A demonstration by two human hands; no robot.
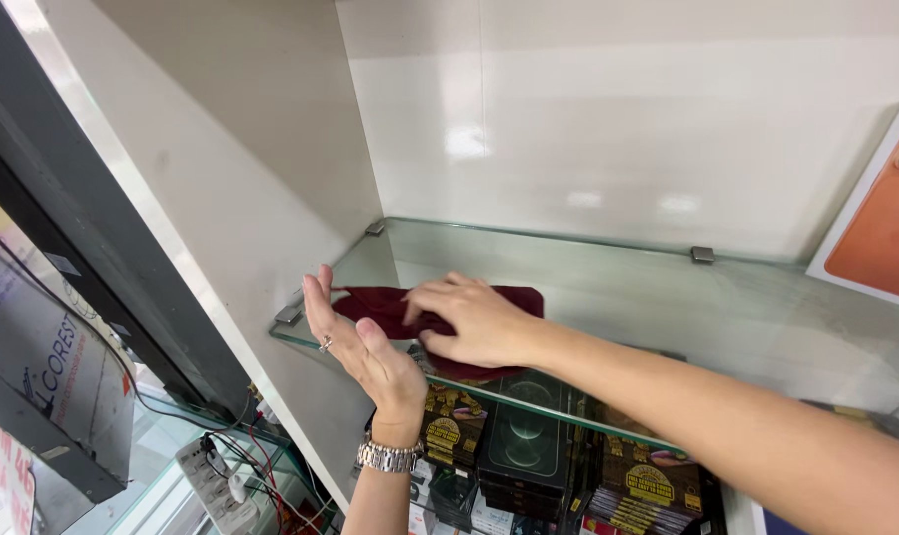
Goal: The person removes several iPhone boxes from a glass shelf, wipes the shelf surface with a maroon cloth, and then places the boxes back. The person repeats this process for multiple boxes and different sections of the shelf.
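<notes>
Dark red cloth [390, 305] lies flat on the glass shelf [668, 297] near its left front corner, long axis running from 9 to 3 o'clock. The right hand [474, 322] presses down on the cloth's middle, fingers spread and pointing to 9 o'clock, so it is the nearer one. The left hand [355, 342] stands open and upright at the shelf's front edge, palm just beside the cloth's 8 o'clock end, holding nothing

A matt maroon cloth [440, 309] lies on a smooth, glossy glass shelf [747, 297] with metal clips [702, 255].
</notes>
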